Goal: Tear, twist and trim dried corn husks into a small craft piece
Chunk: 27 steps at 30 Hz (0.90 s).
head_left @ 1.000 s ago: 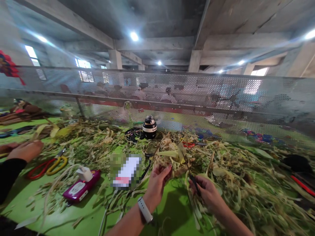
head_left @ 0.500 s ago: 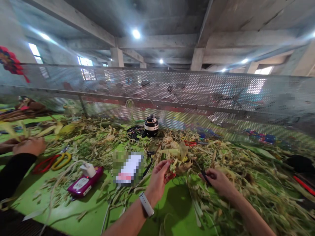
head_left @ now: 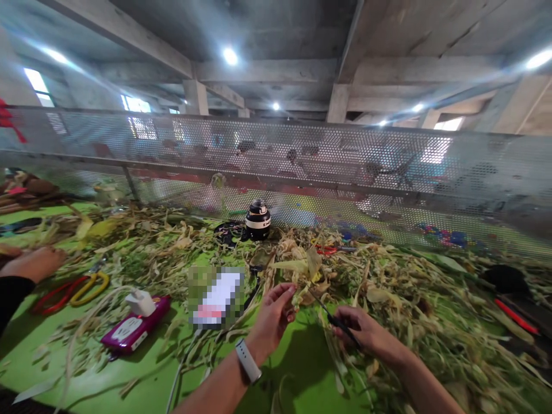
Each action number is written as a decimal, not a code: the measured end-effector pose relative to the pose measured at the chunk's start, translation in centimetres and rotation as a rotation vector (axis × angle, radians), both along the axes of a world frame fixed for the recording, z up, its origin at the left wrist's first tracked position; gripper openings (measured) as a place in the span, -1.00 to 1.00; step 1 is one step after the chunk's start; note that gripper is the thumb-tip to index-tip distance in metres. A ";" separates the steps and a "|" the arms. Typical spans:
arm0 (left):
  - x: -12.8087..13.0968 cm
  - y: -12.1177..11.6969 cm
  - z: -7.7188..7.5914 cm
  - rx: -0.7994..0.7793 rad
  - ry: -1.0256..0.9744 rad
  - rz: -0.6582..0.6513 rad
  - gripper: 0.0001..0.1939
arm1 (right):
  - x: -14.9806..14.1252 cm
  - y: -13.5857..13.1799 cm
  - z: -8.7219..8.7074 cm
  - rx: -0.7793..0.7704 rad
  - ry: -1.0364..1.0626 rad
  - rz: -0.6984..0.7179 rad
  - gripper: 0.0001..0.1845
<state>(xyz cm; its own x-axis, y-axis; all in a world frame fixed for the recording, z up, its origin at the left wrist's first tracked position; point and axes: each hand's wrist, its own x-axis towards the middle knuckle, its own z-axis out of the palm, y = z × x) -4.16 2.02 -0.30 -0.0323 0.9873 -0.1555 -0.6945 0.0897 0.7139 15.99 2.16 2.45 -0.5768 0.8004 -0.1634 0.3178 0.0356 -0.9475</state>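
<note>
My left hand (head_left: 276, 316), with a pale band on the wrist, is closed in a pinch on a small pale-green piece of husk (head_left: 295, 301). Black-handled scissors (head_left: 340, 328) are in my right hand (head_left: 364, 332), its fingers wrapped round the handles. Their thin blades point up and left toward the pinched piece; whether they touch it I cannot tell. Behind both hands lies a heap of dry, yellowish husk strips (head_left: 302, 259) on the green table (head_left: 297, 356).
A blurred-out phone (head_left: 219, 296) and a purple power strip (head_left: 135, 328) with a white plug lie left of my hands. Red-and-yellow-handled scissors (head_left: 92, 287) are near a co-worker's hand (head_left: 37, 263). A black jar (head_left: 257, 221) stands before the perforated metal screen (head_left: 207, 149).
My right hand has moved closer to my left, bringing the scissor blades near the pinched piece. The view has turned slightly right. The co-worker's hands sit farther toward the left edge.
</note>
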 end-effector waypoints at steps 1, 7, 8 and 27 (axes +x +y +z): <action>0.0 0.0 0.0 -0.003 0.010 -0.008 -0.72 | 0.0 0.0 0.0 0.008 -0.005 0.010 -0.60; 0.0 0.0 0.0 -0.034 0.014 -0.031 -0.70 | 0.2 0.2 -0.3 0.036 -0.006 -0.011 -0.64; 0.0 0.0 0.0 -0.035 0.017 -0.033 -0.70 | 0.2 0.2 -0.3 0.043 -0.014 -0.010 -0.65; 0.1 -0.1 -0.1 -0.045 0.043 -0.043 -0.71 | -0.5 -0.3 -0.2 0.060 -0.043 -0.011 -0.63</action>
